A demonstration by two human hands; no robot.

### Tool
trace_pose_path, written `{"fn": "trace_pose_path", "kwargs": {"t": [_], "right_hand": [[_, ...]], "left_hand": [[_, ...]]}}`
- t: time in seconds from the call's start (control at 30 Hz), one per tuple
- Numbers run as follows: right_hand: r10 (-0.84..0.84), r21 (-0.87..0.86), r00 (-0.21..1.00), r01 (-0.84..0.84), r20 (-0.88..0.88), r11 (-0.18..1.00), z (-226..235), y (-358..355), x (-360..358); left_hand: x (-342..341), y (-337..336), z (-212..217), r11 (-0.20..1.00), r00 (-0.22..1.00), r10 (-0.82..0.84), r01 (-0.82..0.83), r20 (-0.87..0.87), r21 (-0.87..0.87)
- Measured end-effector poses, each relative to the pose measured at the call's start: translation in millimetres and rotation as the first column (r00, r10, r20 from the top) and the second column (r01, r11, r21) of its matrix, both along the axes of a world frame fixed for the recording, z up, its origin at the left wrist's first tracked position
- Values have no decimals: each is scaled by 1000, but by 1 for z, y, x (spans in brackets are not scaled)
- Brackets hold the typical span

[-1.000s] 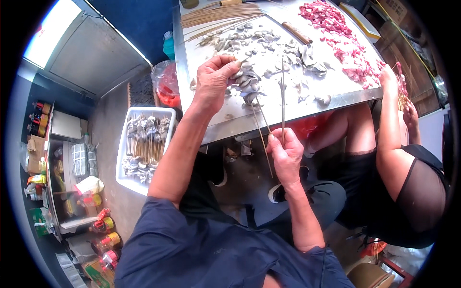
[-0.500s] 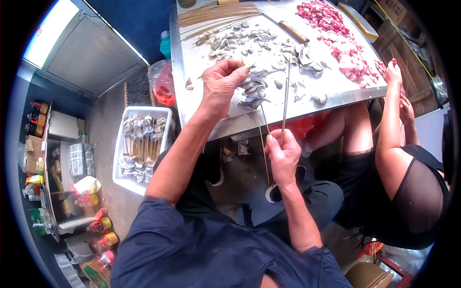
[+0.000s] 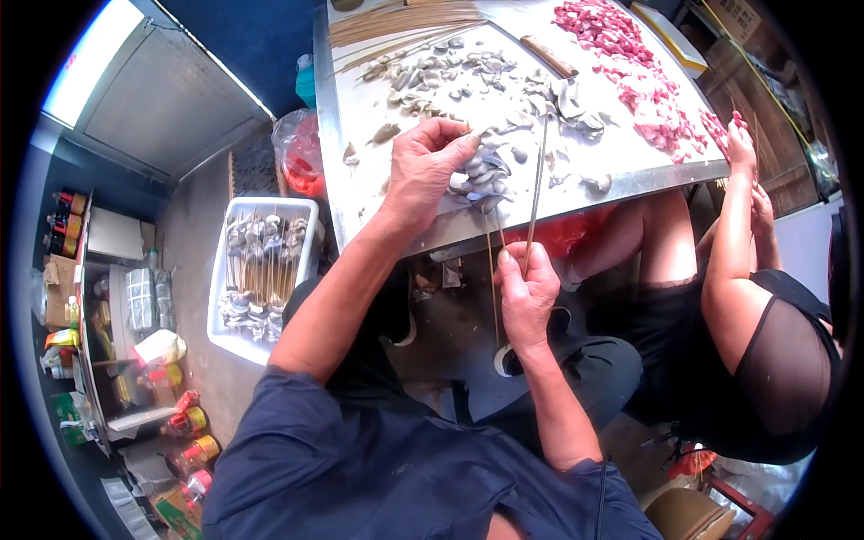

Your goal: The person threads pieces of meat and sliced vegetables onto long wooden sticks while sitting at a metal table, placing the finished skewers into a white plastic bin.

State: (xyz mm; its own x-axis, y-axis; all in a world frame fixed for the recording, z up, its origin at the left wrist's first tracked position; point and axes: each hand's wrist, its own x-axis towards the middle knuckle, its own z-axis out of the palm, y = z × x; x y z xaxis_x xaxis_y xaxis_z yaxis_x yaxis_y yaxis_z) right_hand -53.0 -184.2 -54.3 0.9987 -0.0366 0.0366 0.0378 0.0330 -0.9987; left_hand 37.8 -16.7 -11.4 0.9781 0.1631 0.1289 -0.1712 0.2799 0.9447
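Note:
My right hand (image 3: 529, 292), below the table's front edge, is closed around thin wooden skewers (image 3: 494, 279); a longer one stands up past my fingers over the table. Curled grey meat slices (image 3: 486, 175) are bunched on the upper part of a held skewer, just above the table edge. Thumb and fingers of my left hand (image 3: 425, 171) pinch together at the top of this bunch, seemingly on a grey slice, mostly covered by the fingertips. Behind, loose grey slices (image 3: 441, 76) lie scattered on the white tabletop (image 3: 364, 193).
Bare skewers (image 3: 405, 27) lie at the table's back left, near a wooden-handled tool (image 3: 549, 57). Red meat pieces (image 3: 621, 63) are heaped at right, where a co-worker's hands (image 3: 747, 162) hold a skewer. A white tray (image 3: 216, 310) of filled skewers sits at left.
My left hand has moved slightly right and down, closer to the bunched grey slices. My right hand keeps its grip on the skewers, nearly unmoved.

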Motion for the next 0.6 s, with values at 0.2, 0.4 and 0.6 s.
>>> {"fn": "trace_pose_path", "kwargs": {"t": [0.2,0.4,0.6], "right_hand": [[-88,-164,981,116,172,980,-3,3,3],[-38,-114,996,47,87,992,6,0,7],[24,-59,999,-21,39,998,10,1,5]], "left_hand": [[-5,-6,0,998,998,-48,49,-39,27],[-4,-2,16,992,990,-36,19,-137,-123],[-5,1,12,991,975,-68,41,-213,-130]]}}
